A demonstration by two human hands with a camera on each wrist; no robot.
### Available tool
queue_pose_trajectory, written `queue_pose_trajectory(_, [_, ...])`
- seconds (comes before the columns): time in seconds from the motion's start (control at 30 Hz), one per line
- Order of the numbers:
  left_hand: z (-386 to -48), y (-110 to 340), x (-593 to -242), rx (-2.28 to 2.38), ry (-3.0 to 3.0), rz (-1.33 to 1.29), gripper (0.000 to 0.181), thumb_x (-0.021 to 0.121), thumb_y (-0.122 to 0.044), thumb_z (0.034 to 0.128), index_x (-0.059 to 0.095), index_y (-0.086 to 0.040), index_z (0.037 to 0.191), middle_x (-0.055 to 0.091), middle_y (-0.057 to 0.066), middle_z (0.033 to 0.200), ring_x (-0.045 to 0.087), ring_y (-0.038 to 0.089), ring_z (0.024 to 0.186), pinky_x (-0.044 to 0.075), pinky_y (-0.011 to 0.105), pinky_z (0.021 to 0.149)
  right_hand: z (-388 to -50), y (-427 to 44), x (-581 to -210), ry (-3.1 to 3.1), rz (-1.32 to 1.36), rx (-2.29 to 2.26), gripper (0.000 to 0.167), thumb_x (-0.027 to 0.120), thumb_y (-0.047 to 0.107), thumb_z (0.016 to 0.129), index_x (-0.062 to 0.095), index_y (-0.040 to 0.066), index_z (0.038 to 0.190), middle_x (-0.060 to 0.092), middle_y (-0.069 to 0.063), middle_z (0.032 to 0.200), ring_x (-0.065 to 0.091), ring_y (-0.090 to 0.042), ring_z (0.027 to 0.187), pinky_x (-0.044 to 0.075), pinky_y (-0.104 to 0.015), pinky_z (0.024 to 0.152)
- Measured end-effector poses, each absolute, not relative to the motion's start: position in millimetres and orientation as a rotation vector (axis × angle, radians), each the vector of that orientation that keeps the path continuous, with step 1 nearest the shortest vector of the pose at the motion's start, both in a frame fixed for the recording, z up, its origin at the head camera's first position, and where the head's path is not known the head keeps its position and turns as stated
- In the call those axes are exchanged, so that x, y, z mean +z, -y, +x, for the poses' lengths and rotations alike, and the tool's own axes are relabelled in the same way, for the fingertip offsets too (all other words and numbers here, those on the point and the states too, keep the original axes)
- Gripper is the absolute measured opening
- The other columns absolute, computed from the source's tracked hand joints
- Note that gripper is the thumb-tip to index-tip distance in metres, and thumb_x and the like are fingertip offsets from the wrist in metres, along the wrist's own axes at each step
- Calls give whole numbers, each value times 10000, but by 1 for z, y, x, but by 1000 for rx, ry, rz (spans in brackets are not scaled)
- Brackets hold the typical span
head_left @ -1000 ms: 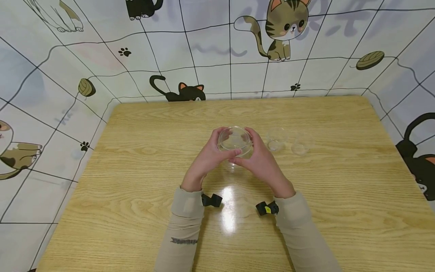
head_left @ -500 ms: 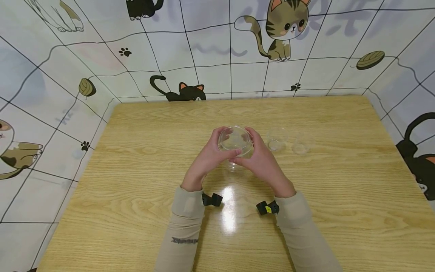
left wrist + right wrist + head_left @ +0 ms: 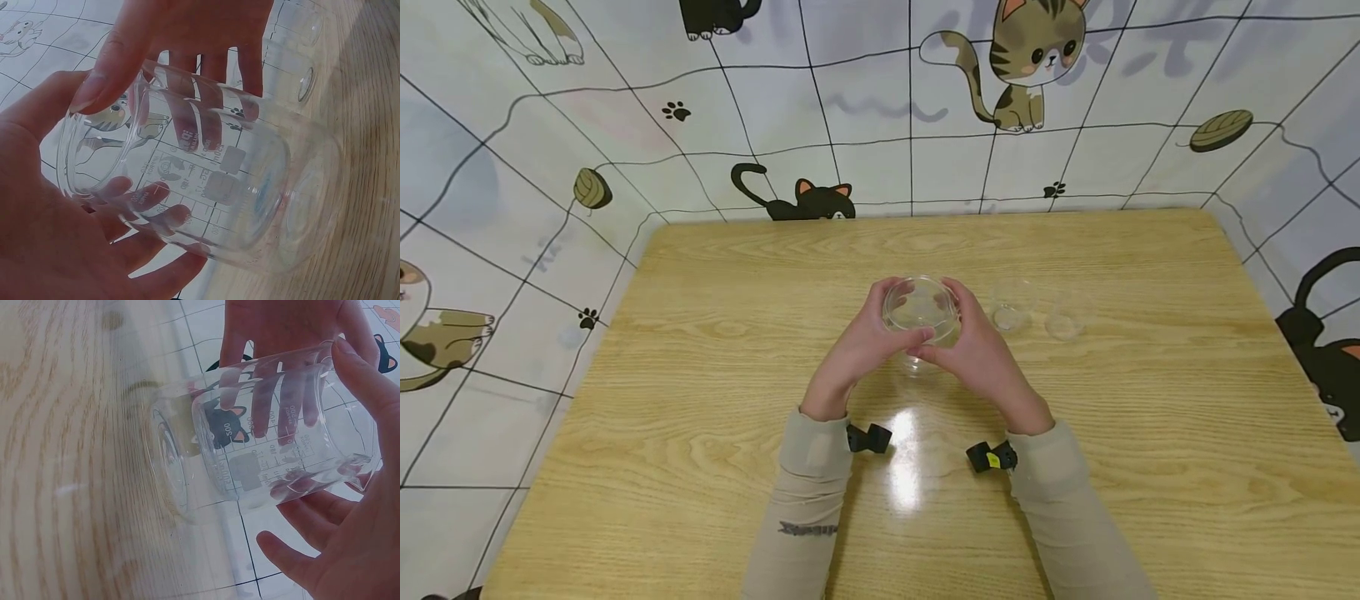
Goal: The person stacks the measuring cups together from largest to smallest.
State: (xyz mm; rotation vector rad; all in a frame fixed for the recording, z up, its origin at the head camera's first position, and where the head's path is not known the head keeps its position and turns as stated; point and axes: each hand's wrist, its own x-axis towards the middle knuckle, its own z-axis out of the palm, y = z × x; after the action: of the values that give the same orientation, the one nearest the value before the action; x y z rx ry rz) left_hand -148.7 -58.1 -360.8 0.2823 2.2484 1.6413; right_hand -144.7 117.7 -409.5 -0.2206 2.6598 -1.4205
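Glass beaker [image 3: 920, 305] between both hands [image 3: 880, 332] [image 3: 967, 340]

White print runs over the glass beaker [image 3: 200, 169]: lines of small lettering beside a measuring scale, whose figures end in double zeros, turned or mirrored through the glass; in both wrist views the exact values and any brand are too blurred to read. On the left sleeve [image 3: 801, 492] sits dark print [image 3: 808, 529], unreadable, and the right wrist camera [image 3: 979, 457] bears a yellow label [image 3: 993, 460], likewise unreadable.
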Motion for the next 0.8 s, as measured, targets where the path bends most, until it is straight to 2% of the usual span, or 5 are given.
queue_pose_trajectory(0.23, [-151, 59, -365, 1650, -2242, 303, 786, 708, -258, 753, 226, -129, 1360, 327, 31, 1378, 299, 263, 1263, 288, 436, 981, -145, -118, -409, -2648, -214, -1425, 1015, 653, 688, 571, 133, 381, 1387, 305, -19, 1390, 352, -247, 1223, 370, -510, 895])
queue_pose_trajectory(0.53, [-162, 61, -392, 1673, -2268, 299, 808, 741, -400, 688, 259, -262, 1321, 351, -102, 1342, 316, 166, 1245, 288, 419, 976, -146, -118, -410, -2651, -215, -1425, 1008, 655, 688, 569, 133, 398, 1381, 308, -24, 1389, 359, -270, 1217, 375, -509, 892])
queue_pose_trajectory(0.8, [-163, 60, -394, 1695, -2257, 286, 802, 747, -415, 675, 267, -280, 1304, 372, -28, 1332, 331, 200, 1234, 325, 435, 947, -145, -118, -411, -2646, -233, -1457, 1017, 669, 668, 576, 142, 365, 1391, 322, -35, 1378, 360, -270, 1214, 370, -501, 904])
